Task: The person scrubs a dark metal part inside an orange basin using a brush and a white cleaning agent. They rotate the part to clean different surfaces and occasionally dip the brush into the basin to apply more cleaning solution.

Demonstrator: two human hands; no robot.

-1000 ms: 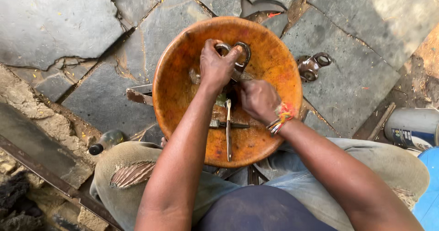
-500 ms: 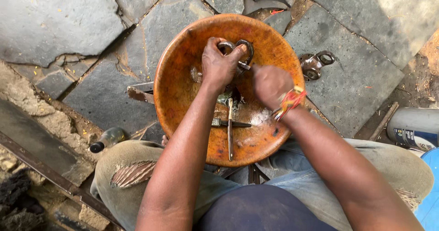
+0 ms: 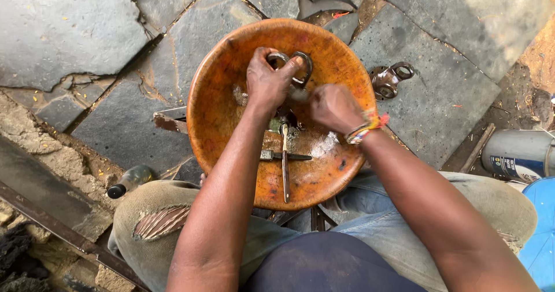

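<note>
— Now, item one: what does the left hand [image 3: 267, 84] have?

— A metal part [image 3: 293, 66], dark grey, wet, with two ring-shaped loops side by side. Fingers closed around it, thumb across the top. It sits over the far side of the bowl [image 3: 219, 95], just above the bottom.

— And the bowl?

— One, round, orange-brown, stained and scuffed inside, a little foamy liquid at the bottom. It rests between the person's knees, over grey stone slabs [image 3: 75, 26].

— Right hand [image 3: 334, 107]?

— Curled into a loose fist just beside the metal part, blurred. Whatever it grips is hidden; I cannot tell what it is. One beaded band [image 3: 365, 127], many-coloured, on the wrist.

— Loose things in the bowl?

— Two counted: one small brush [image 3: 283, 156] lying crosswise, one long thin metal tool [image 3: 285, 167] lying lengthwise over it, the two crossing.

— Outside the bowl?

— One second metal piece [image 3: 390, 79], rusty brown with a loop, on the slab just right of the rim. One small bottle [image 3: 128, 182], dark cap, lying by the left knee. One grey can [image 3: 517, 153] on its side at the right edge. One blue thing [image 3: 540, 234], partly cut off, below the can.
</note>
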